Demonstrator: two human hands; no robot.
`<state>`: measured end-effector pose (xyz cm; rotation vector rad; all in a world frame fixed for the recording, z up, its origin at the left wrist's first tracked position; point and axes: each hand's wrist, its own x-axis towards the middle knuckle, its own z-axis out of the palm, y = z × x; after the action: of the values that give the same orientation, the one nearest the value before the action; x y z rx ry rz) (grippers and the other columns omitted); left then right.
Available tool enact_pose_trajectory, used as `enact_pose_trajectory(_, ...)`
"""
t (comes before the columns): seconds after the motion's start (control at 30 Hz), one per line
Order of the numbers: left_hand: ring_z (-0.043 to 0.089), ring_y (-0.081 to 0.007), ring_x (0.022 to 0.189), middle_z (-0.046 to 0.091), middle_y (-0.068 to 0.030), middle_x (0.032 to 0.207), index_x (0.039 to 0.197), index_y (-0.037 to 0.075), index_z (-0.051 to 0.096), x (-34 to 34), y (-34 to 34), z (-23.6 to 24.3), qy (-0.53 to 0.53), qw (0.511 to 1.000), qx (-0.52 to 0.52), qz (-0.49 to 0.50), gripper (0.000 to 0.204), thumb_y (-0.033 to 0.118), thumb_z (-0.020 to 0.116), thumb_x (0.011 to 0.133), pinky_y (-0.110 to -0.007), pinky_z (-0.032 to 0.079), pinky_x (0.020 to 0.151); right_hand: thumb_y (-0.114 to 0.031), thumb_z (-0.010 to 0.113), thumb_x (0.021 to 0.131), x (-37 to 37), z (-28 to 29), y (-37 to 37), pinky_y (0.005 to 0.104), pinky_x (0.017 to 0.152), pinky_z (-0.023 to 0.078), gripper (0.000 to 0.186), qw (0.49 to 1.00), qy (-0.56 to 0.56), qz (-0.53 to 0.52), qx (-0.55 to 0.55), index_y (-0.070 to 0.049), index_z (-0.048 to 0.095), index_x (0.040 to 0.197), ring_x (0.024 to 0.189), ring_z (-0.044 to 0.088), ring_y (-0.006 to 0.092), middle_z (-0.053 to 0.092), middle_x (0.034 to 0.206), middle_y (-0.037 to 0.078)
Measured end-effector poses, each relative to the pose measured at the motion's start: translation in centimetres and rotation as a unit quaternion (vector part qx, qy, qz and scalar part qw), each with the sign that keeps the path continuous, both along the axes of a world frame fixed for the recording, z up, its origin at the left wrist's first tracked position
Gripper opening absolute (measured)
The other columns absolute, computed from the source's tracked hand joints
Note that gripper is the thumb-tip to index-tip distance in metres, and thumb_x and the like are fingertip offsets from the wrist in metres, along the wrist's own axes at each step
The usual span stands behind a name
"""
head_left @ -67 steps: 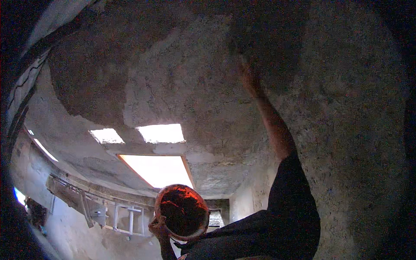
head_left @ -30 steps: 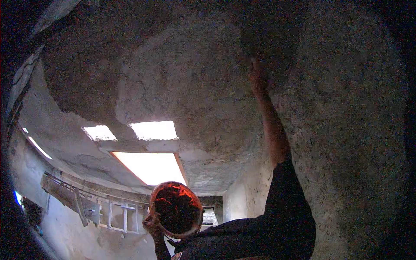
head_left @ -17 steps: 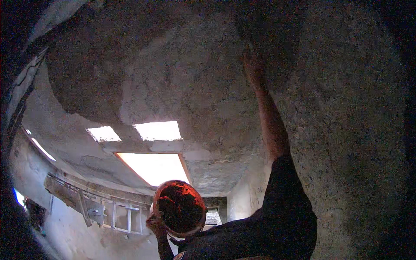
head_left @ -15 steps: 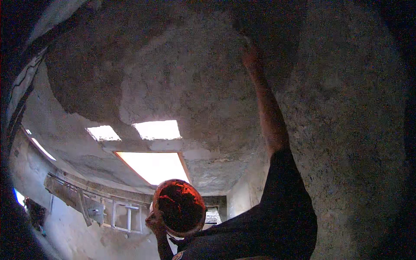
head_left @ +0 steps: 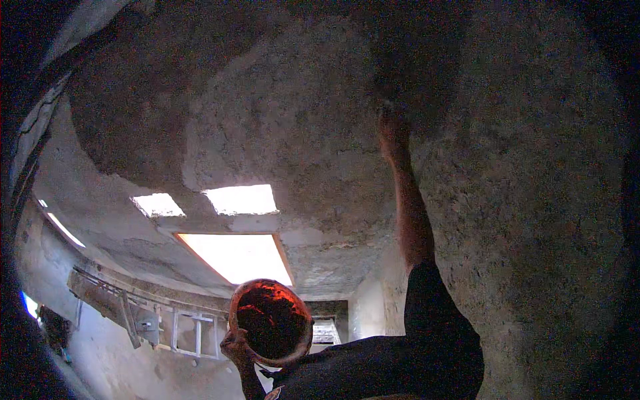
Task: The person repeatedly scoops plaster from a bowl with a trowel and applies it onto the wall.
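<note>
A round bucket (head_left: pixel 272 291) with a reddish-orange inner wall is tilted so that its mouth shows; its bottom is dark. My left hand (head_left: pixel 235 347) grips its near-left rim. Up along a rough grey wall (head_left: pixel 287 113), my right arm is stretched out in a dark sleeve. The right hand (head_left: pixel 395 133) looks closed near the wall's surface, at the lower edge of a dark patch (head_left: pixel 420 60). What its fingers hold is lost in the dimness.
Bright openings, the largest a framed one (head_left: pixel 243 257), light the wall behind the bucket. At the lower left are a pale ladder-like frame (head_left: pixel 199 333) and leaning boards (head_left: pixel 100 293). Another broad dark patch (head_left: pixel 127 127) marks the surface at upper left.
My right hand has come down along the wall, and its elbow has lowered. The bucket and my left hand have shifted slightly to the left.
</note>
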<state>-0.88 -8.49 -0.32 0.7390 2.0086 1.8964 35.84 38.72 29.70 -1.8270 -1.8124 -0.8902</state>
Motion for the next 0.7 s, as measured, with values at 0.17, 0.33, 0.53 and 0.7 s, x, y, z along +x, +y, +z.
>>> enact_pose_trajectory(0.17,0.043,-0.0109,0.05,0.053,-0.0013,0.055,0.066,0.0,0.064,-0.5,-0.5,0.1,-0.041,0.999,-0.017,-0.02,0.014,0.014,0.064,0.066,-0.027,0.031,0.046,-0.03,0.041,0.09,1.2,3.5,6.4,0.0383,0.068,0.048,0.045,0.972,0.199,0.054,0.114,-0.006,0.035,0.128,0.085,0.056,0.0321,0.054,0.104,0.019)
enact_pose_trajectory(0.33,0.045,-0.011,0.05,0.055,-0.0023,0.057,0.066,0.0,0.064,0.6,-0.1,1.6,0.151,0.987,-0.059,0.019,0.013,0.013,0.063,0.069,-0.028,0.033,0.046,-0.038,0.038,0.09,-1.8,-2.7,7.0,0.0396,0.06,0.049,0.047,0.837,0.389,0.385,0.003,-0.005,0.038,0.123,0.081,0.058,0.0323,0.055,0.099,0.023)
enact_pose_trajectory(0.53,0.049,-0.0129,0.054,0.057,-0.0044,0.058,0.061,0.0,0.061,0.7,0.7,2.0,0.078,0.992,-0.099,-0.03,0.017,0.016,0.064,0.068,-0.029,0.038,0.052,-0.03,0.047,0.088,-3.1,0.1,-5.3,0.0376,0.056,0.05,0.044,0.888,0.332,0.291,-0.132,-0.008,0.038,0.125,0.082,0.059,0.0256,0.055,0.101,0.019)
enact_pose_trajectory(0.7,0.046,-0.0121,0.053,0.055,-0.0029,0.057,0.061,0.0,0.06,0.9,1.0,2.3,0.104,0.992,-0.06,-0.034,0.018,0.017,0.064,0.067,-0.03,0.036,0.052,-0.023,0.048,0.089,0.3,3.7,-1.1,0.0379,0.06,0.049,0.041,0.81,0.473,0.346,-0.027,-0.009,0.038,0.126,0.086,0.058,0.0244,0.055,0.107,0.014)
